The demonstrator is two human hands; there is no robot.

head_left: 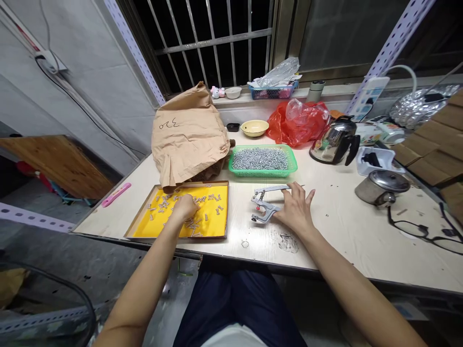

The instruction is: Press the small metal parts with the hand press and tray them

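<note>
My left hand is closed in a pinch, low over the yellow-lined tray. Its fingertips are among small silvery metal pieces, and what they hold, if anything, is hidden. To the right, my right hand grips the handles of silver-grey spring-loaded pliers. Their jaws point left, with a coil spring and a red spot between the arms. Behind the pliers stands a green plastic basket filled with many small shiny metal pieces.
A brown paper bag marked 320 leans over the tray's back edge. A pink cutter-like tool lies left. Rightward are a kettle, a lidded metal cup and glasses. Behind are a yellow bowl and red plastic bag.
</note>
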